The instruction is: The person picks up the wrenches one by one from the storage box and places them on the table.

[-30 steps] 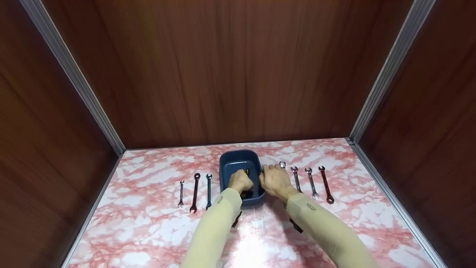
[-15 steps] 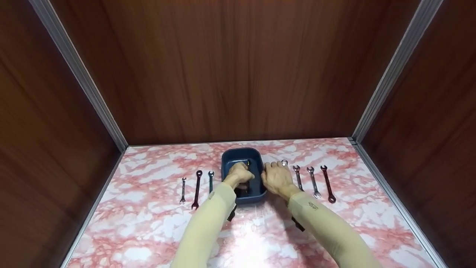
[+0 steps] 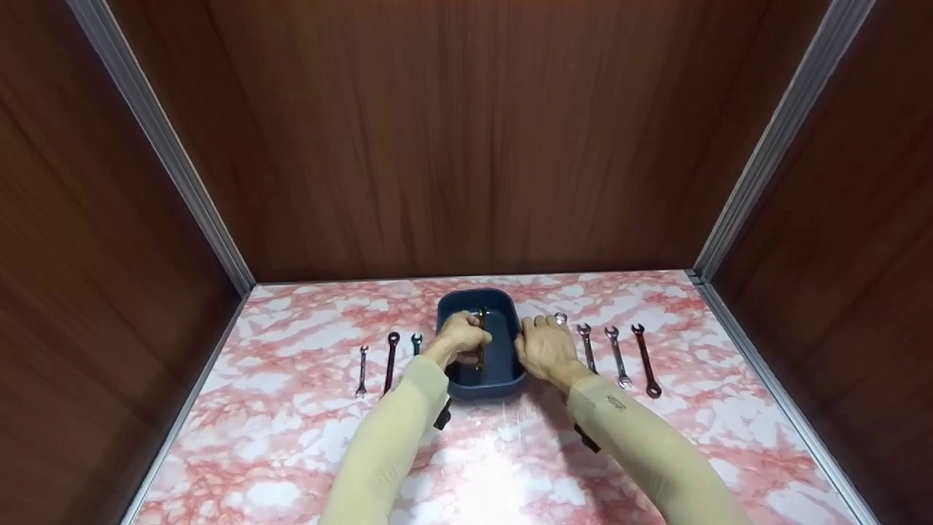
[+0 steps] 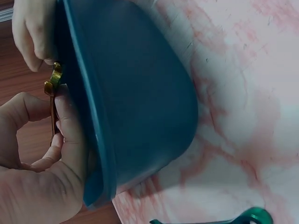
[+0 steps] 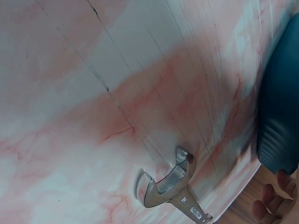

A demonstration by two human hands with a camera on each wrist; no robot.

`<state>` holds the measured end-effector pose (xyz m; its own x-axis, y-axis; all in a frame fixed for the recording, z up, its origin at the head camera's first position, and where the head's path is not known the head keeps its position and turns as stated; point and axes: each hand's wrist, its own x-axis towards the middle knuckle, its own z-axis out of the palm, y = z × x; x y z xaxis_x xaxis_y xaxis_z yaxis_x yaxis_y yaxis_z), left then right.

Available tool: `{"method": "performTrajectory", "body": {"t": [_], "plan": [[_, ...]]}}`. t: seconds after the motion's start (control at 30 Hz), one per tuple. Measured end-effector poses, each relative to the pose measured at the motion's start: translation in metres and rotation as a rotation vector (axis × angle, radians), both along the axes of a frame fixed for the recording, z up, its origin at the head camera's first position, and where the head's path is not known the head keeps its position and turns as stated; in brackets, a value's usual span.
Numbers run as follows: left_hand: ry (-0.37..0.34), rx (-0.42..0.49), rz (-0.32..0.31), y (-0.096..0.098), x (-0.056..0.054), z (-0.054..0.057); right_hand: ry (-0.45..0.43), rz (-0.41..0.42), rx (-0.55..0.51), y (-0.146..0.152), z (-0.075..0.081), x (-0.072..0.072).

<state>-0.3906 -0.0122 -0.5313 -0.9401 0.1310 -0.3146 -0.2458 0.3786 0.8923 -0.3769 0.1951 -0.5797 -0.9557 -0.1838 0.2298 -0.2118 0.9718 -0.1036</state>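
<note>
In the head view my left hand [image 3: 461, 335] reaches over the dark blue bin [image 3: 482, 391] and pinches a gold-coloured wrench [image 3: 481, 315]. The wrench stands lengthwise along the bin. Close up in the left wrist view, thumb and fingers close on the wrench's shaft, and its gold end [image 4: 56, 74] sticks out beside the bin wall [image 4: 135, 93]. My right hand [image 3: 547, 350] holds the bin's right side, its thumb at the rim. A silver wrench [image 3: 586, 339] lies just right of that hand; its jaw end [image 5: 170, 184] shows in the right wrist view.
Left of the bin lie a small silver wrench [image 3: 363, 372], a dark red one [image 3: 391, 357] and a green one [image 3: 417, 340], partly covered by my sleeve. On the right are another silver wrench [image 3: 618, 356] and a dark red one [image 3: 646, 361]. A brown wall [image 3: 466, 146] rises behind.
My left hand has come up and slightly left inside the bin, bringing more of the gold wrench into sight. My right hand stays at the bin's side.
</note>
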Motion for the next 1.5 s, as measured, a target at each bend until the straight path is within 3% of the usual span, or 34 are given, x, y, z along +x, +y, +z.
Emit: {"method": "performTrajectory", "body": {"t": [0.4,0.63,0.9,1.13,1.5], "plan": [[0.01,0.111,0.014,-0.037,-0.006,0.01,0.027,0.03,0.002,0.001,0.001,0.0],[0.018,0.141,0.06,-0.065,-0.008,0.011,0.019,0.034,0.005,0.0,0.001,0.0],[-0.007,0.246,0.097,-0.097,-0.011,0.009,0.024,0.039,-0.007,0.001,-0.002,0.0],[-0.031,0.255,0.129,-0.121,-0.011,0.008,0.014,0.029,-0.008,0.001,-0.001,0.0],[-0.043,0.192,0.159,-0.161,-0.008,0.002,-0.004,0.026,-0.015,0.001,-0.001,0.0]]}}
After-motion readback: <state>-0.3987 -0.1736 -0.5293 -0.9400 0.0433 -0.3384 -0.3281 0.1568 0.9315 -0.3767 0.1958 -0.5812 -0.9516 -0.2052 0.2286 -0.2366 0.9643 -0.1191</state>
